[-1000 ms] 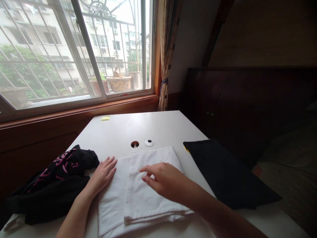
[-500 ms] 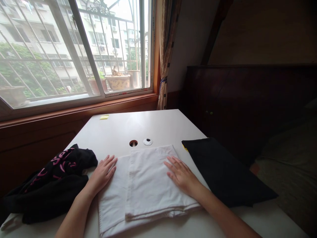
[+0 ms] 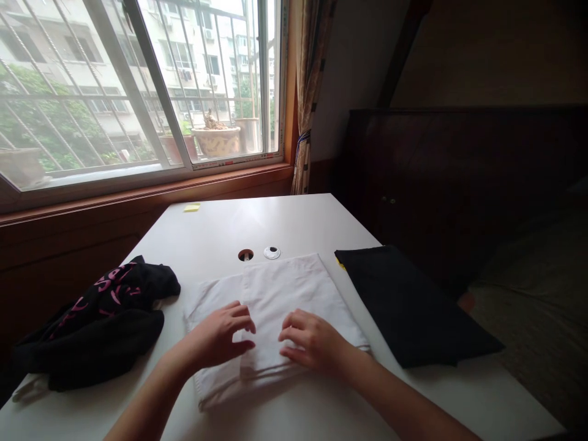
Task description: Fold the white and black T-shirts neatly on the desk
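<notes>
A folded white cloth garment (image 3: 294, 288) lies on the white table (image 3: 275, 217), its front edge rumpled and layered. Over its left half hovers my left hand (image 3: 227, 331), fingers curved and apart from the thumb, with nothing between them. My right hand (image 3: 310, 340) is above the near middle of the cloth, fingers bent and thumb separate, also holding nothing. The two hands face each other with a small gap. Whether the fingertips touch the fabric I cannot tell.
To the left is a crumpled black garment (image 3: 105, 324) with pink lettering. A flat folded black cloth (image 3: 413, 306) lies at the right. Behind the white cloth are a cable hole (image 3: 245, 255) and its round white cover (image 3: 272, 252). A yellow note (image 3: 192, 208) sits at the far edge.
Both hands have lifted from lying flat on the sides of the white cloth and come inward, fingers now curled. The cloth's near edge has shifted and the view has tilted slightly.
</notes>
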`<state>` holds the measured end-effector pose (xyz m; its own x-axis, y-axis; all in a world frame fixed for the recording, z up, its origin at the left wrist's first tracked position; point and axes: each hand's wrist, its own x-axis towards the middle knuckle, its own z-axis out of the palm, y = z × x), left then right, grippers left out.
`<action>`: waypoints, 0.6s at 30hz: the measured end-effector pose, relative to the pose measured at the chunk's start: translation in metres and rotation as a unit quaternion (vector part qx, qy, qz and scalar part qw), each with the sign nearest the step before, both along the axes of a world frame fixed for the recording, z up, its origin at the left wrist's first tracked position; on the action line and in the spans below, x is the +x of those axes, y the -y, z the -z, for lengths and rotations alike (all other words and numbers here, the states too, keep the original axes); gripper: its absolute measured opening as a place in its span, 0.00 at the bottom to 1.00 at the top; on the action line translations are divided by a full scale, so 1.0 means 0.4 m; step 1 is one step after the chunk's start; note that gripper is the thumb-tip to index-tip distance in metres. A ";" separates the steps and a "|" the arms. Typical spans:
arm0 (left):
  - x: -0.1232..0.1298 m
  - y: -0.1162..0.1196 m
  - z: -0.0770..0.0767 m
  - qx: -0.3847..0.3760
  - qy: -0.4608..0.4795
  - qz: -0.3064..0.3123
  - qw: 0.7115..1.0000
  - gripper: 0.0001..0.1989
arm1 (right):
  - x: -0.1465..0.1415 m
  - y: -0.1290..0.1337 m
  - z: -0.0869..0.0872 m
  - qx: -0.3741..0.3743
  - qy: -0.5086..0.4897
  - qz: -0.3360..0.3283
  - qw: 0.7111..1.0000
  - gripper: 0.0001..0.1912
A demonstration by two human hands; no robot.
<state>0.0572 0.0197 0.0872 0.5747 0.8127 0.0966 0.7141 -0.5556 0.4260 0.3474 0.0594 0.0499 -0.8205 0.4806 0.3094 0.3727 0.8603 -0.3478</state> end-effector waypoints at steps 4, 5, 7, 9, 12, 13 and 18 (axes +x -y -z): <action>0.029 0.079 0.003 -0.038 -0.001 0.010 0.999 0.09 | -0.019 0.040 0.011 -0.007 0.051 -0.041 0.998 0.08; 0.027 0.095 0.010 -0.038 -0.002 0.004 0.999 0.08 | -0.017 0.043 0.012 -0.007 0.057 -0.039 0.998 0.08; 0.018 0.121 0.025 -0.034 -0.004 -0.010 0.999 0.08 | -0.010 0.046 0.011 -0.011 0.064 -0.031 0.997 0.07; 0.012 0.139 0.039 -0.032 -0.009 -0.019 0.999 0.06 | -0.004 0.048 0.006 -0.013 0.067 -0.023 0.997 0.06; 0.011 0.155 0.055 -0.020 -0.007 -0.030 0.999 0.06 | -0.001 0.053 0.005 0.000 0.068 -0.015 0.998 0.08; 0.012 0.158 0.059 -0.012 -0.007 -0.035 0.999 0.06 | -0.001 0.055 0.008 0.011 0.067 -0.014 0.998 0.08; 0.013 0.168 0.073 0.021 -0.017 -0.042 0.999 0.08 | -0.002 0.064 0.029 0.073 0.038 -0.022 0.996 0.07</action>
<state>0.0623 -0.0474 0.0580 0.5075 0.8541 0.1138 0.7729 -0.5096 0.3781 0.3467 0.0337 0.0385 -0.8633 0.3978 0.3106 0.3537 0.9159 -0.1899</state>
